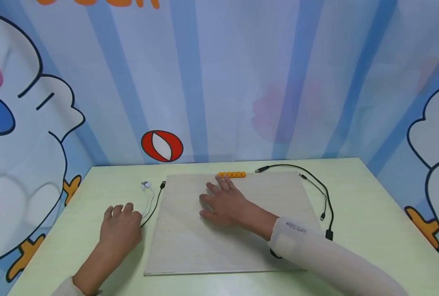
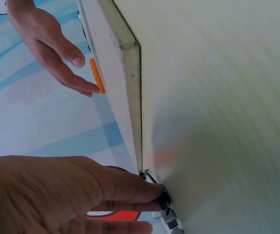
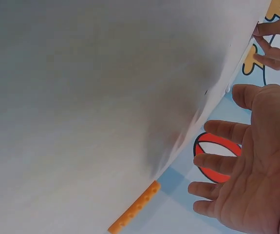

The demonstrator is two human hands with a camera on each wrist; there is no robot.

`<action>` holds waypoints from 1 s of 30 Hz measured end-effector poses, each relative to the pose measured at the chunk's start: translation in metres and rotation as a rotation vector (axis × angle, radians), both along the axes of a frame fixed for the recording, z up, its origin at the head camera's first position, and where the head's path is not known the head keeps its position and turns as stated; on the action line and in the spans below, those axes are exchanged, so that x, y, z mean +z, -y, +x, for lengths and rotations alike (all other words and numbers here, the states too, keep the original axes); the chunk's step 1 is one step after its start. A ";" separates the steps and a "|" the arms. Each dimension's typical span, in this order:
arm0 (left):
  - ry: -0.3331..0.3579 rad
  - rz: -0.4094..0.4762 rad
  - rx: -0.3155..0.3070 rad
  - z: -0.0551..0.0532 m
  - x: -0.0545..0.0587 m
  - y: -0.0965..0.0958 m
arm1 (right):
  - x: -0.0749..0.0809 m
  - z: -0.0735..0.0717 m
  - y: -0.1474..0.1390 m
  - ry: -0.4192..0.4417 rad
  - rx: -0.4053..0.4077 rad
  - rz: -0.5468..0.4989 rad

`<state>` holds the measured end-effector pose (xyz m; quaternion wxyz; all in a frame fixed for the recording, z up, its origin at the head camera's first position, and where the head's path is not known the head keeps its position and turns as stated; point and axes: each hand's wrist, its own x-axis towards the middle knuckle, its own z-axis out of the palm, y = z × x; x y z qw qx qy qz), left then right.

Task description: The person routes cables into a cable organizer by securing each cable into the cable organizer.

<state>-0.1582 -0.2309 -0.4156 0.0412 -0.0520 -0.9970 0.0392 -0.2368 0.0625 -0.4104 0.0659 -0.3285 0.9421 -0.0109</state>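
My left hand is low over the table, left of a pale flat board. In the left wrist view, its thumb and finger pinch the black end of a cable. From that hand the black cable runs to a USB plug beside the board's far left corner. A white cable with several small plugs lies next to it, partly hidden by the hand. My right hand reaches over the board with spread fingers and holds nothing. Its fingertips are near an orange knobbly strip.
The orange strip sits at the board's far edge. Right of the board lie a thick black cable and a thinner dark cable. Part of a black object shows below the right sleeve. A printed curtain stands behind the table.
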 end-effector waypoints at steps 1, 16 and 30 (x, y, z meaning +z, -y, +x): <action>-0.003 0.003 0.000 0.000 -0.001 0.000 | 0.000 0.000 0.003 -0.001 0.005 0.007; -0.098 0.016 -0.013 0.005 -0.008 0.000 | 0.007 0.000 0.034 -0.093 0.075 0.051; -0.108 -0.007 -0.008 0.003 -0.006 -0.004 | 0.017 0.000 0.076 -0.113 0.152 0.099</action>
